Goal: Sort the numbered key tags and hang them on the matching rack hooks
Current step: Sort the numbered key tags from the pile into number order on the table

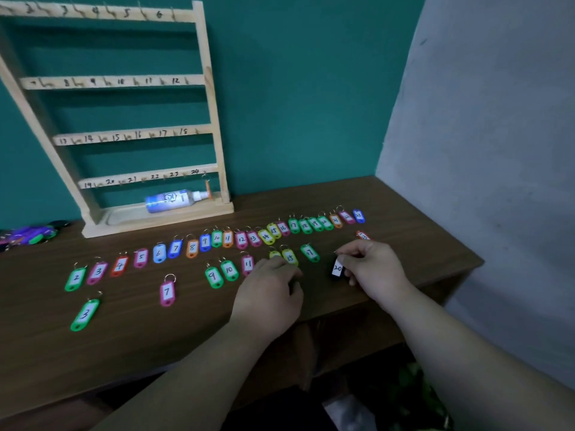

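Right hand [373, 269], knuckles up, pinched the black 20 tag [337, 269] at its left; left hand [269, 293] lay palm-down on the desk [130, 343], fingers curled, grip unclear.

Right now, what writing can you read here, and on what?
"2" to "6", "8" to "12", "13" to "24": rack rails.
"75": spray bottle; its small print is blurred.
"2" up to "23": back row of tags.
"3", "7", "9", "10", "11", "15", "17": front tags.
"20": dark tag in the right hand.
Far-right red tag: unreadable.
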